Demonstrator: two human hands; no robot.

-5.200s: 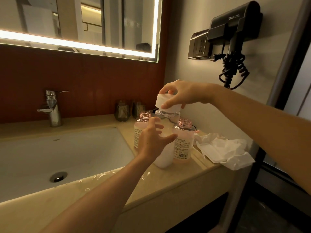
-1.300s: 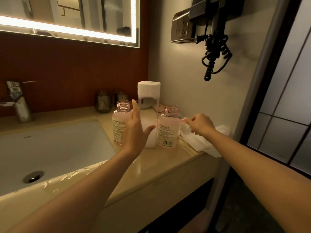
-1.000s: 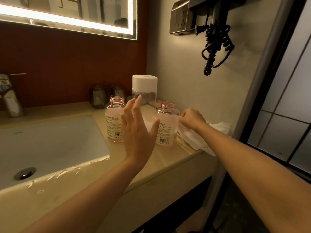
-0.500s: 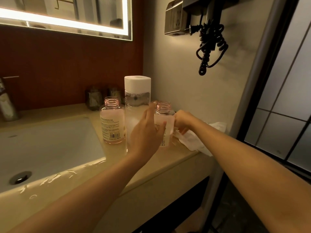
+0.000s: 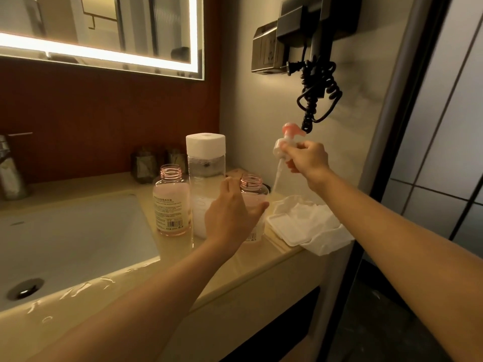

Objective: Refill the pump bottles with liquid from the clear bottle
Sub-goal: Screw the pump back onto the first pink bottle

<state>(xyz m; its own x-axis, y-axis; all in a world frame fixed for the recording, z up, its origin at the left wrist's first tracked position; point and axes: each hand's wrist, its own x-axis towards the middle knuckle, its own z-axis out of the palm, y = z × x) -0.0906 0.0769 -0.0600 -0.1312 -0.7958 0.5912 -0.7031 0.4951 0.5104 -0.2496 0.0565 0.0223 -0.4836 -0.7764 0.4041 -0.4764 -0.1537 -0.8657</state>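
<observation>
Three bottles stand together on the counter by the wall. The tall clear bottle [image 5: 205,176] has its white cap on. A pink pump bottle [image 5: 171,202] stands open-necked to its left. A second pink bottle [image 5: 253,186], also without its pump, stands to its right. My left hand [image 5: 230,215] wraps round this right bottle's body. My right hand [image 5: 307,159] holds a pink-and-white pump head [image 5: 283,145] in the air above the cloth, its dip tube hanging down.
A crumpled white cloth [image 5: 305,223] lies on the counter's right end. The sink basin [image 5: 68,244] is on the left, with water drops on its front rim. Two small dark jars [image 5: 142,165] stand at the back wall. A hair dryer cord [image 5: 317,92] hangs above.
My right hand has lifted a pump head up from the cloth area. My left hand has moved from the clear bottle onto the right pink bottle.
</observation>
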